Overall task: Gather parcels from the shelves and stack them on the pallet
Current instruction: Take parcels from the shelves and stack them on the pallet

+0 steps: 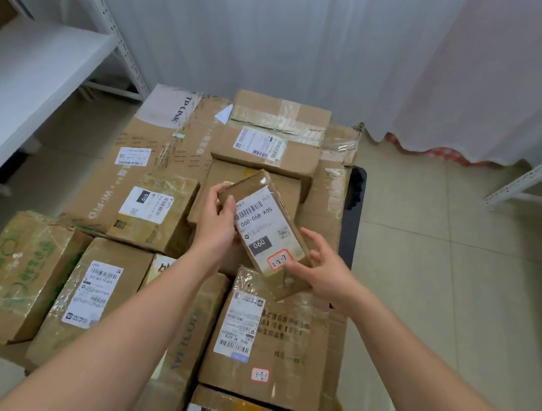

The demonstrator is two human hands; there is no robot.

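Note:
A small brown parcel with a white label reading 060 is held tilted above the middle of the stack. My left hand grips its far left end, thumb over the label edge. My right hand holds its near right corner with curled fingers. Below lies the pallet, a dark edge showing at the right, covered with several taped cardboard parcels: a large TP-LINK box at the back left, a taped box at the back, a labelled box under my right hand.
White metal shelving stands at the left, its shelf bare. Another white rack leg is at the right. A white curtain hangs behind the pallet. Beige floor tiles lie open to the right.

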